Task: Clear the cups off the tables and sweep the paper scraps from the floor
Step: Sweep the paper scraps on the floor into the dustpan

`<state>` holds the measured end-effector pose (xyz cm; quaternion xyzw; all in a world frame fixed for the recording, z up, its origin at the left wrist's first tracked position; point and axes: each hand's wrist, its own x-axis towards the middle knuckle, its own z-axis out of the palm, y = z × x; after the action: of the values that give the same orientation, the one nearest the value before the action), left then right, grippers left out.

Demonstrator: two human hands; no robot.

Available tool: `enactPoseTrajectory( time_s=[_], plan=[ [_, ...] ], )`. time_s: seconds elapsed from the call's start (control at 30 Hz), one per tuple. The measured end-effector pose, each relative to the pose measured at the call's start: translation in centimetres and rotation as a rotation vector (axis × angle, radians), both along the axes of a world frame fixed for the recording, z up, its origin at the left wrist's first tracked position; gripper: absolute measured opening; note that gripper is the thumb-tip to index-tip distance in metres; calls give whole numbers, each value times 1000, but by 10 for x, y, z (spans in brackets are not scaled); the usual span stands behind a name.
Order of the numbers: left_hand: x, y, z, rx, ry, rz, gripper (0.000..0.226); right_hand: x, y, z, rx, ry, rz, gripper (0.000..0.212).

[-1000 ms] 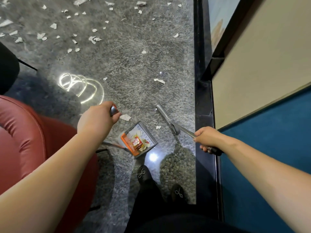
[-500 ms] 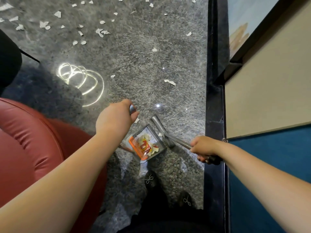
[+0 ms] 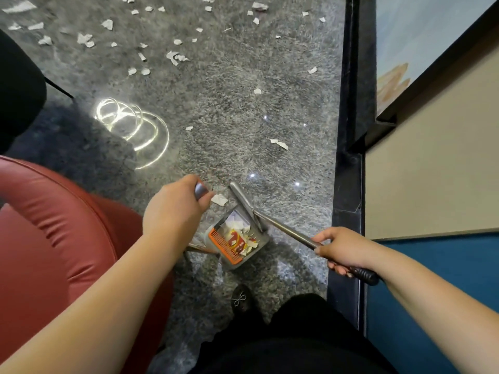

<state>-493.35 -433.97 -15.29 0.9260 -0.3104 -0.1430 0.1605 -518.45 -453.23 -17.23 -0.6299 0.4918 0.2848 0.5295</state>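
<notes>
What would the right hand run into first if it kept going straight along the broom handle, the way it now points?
Probably the dustpan. The right hand grips the broom handle, which points up-left to the broom head at the pan's mouth. Beyond that lies the left hand, though depth is unclear.

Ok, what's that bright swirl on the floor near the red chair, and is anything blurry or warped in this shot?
Head view: the bright swirl looks like a ceiling light mirrored in the glossy floor, with smaller glints nearby; dark shadows fall around the dustpan and beside the red chair; wide-angle warp bows the wall edge; the far paper scraps look soft, while both hands are fairly sharp.
</notes>
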Motion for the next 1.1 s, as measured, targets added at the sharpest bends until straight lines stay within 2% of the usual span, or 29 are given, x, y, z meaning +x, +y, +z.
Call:
enactPoseTrajectory(
  time_s=[0.17, 0.43, 0.57, 0.67, 0.77, 0.87, 0.93, 1.1],
  plan=[
    [9, 7, 4, -5, -12, 115, 27, 37, -28, -8, -57, -31, 71, 34],
    [34, 7, 4, 92, -50, 345, 29, 143, -84, -41, -86, 5, 239, 33],
    [47, -1, 1, 120, -57, 433, 29, 193, -106, -48, -94, 10, 418, 39],
    [59, -9, -2, 124, -65, 451, 29, 226, -114, -51, -146, 32, 619, 34],
    [67, -17, -3, 140, -99, 457, 30, 248, -112, -51, -179, 75, 809, 10],
    [72, -24, -4, 165, -112, 466, 29, 261, -108, -50, -178, 98, 991, 16],
    [74, -28, -4, 182, -109, 459, 29, 265, -107, -50, -140, 113, 1056, 11],
    [79, -32, -2, 175, -114, 457, 29, 266, -113, -47, -63, 123, 1086, 23]
  ],
)
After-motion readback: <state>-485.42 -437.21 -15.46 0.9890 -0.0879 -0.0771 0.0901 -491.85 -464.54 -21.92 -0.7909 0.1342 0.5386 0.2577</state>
